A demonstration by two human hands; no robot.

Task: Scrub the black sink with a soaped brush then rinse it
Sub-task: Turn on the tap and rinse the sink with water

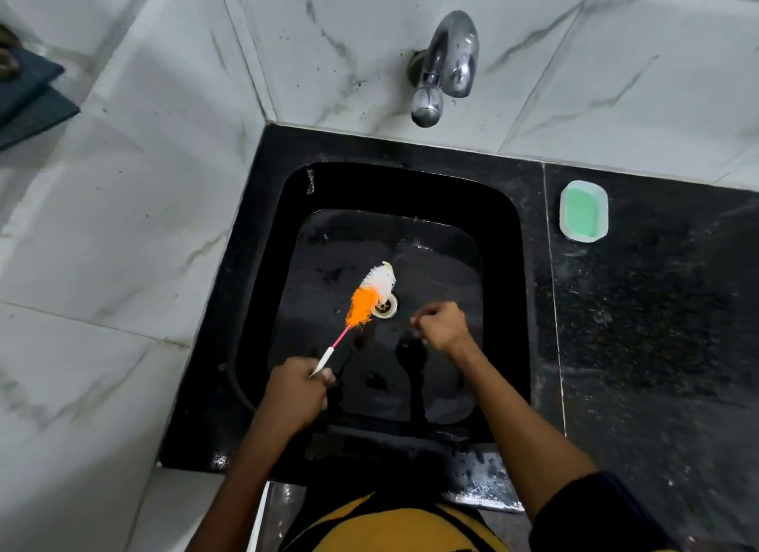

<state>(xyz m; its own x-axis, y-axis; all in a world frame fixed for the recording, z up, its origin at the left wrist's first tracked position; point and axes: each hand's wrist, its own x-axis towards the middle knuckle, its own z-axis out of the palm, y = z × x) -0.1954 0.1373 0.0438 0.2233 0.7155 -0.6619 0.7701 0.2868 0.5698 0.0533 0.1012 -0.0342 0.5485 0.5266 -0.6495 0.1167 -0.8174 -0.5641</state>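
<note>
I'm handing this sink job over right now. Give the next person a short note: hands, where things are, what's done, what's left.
Left hand: grips the white handle of the brush, whose orange and white bristles lie over the drain.
Right hand: fingers curled, above the sink floor right of the drain; I cannot see anything in it.
Sink: the black basin floor looks wet; no foam is visible.
Soap dish: on the counter right of the sink, green soap in it.
Tap: on the wall behind the sink, no water running.
Done: scrubbing appears under way.
Left: finish scrubbing the walls and floor, then rinse.
</note>
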